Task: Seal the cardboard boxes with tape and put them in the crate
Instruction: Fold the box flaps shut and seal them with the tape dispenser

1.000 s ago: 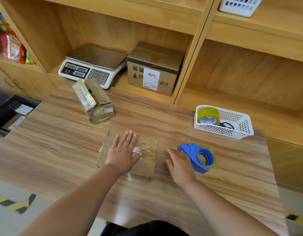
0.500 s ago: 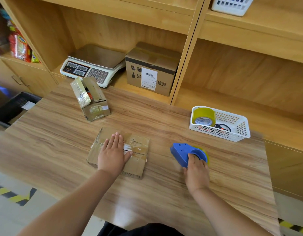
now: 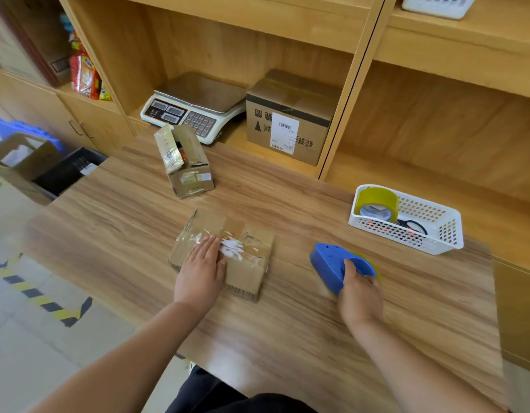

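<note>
A small flat cardboard box point(image 3: 245, 251) with old tape on top lies in the middle of the wooden table point(image 3: 287, 338). My left hand point(image 3: 201, 271) rests flat on its near left part, fingers straight. My right hand point(image 3: 357, 296) grips the blue tape dispenser point(image 3: 332, 262), which sits on the table to the right of the box. A second small box point(image 3: 189, 165) with its flaps up stands farther back on the left. The dark crate point(image 3: 70, 169) sits on the floor beyond the table's left edge.
A white basket point(image 3: 436, 234) with a yellow tape roll point(image 3: 377, 204) and scissors stands at the right. On the shelf behind are a scale point(image 3: 195, 108) and a larger labelled box point(image 3: 290, 117). An open carton point(image 3: 16, 159) stands beside the crate.
My right hand reached over to the blue tape dispenser and closed on it. My left hand stayed flat on the box, which now lies slightly turned.
</note>
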